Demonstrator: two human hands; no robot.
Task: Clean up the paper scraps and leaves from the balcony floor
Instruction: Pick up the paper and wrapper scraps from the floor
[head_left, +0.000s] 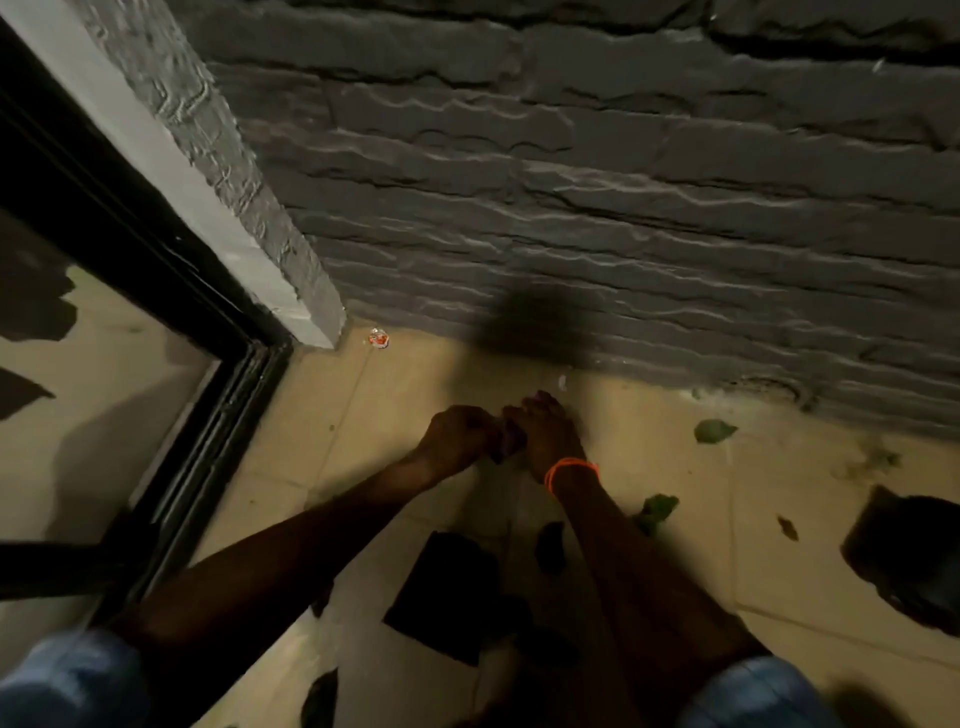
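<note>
Item: floor (415, 384), tan tile, at the foot of the wall (623, 208), beside the door frame (208, 364).

Hands: our left hand (457, 439) is curled into a fist; our right hand (545, 441), with an orange band (571, 467) at the wrist, meets it, fingers bent. Something small and dark sits between them. We cannot tell what it is, nor which hand has it.

Leaves: one (714, 431) near the wall, one (655, 512) just beside the right forearm, a small one (788, 527) farther right.

Scraps: a wrapper (378, 338) in the corner; a white bit (562, 382) near the wall; dark pieces (447, 592) under our arms.

Step, as we judge it: gathering, partway, with much left. Next calls for freeing one hand and reaching for the nearest leaf.
</note>
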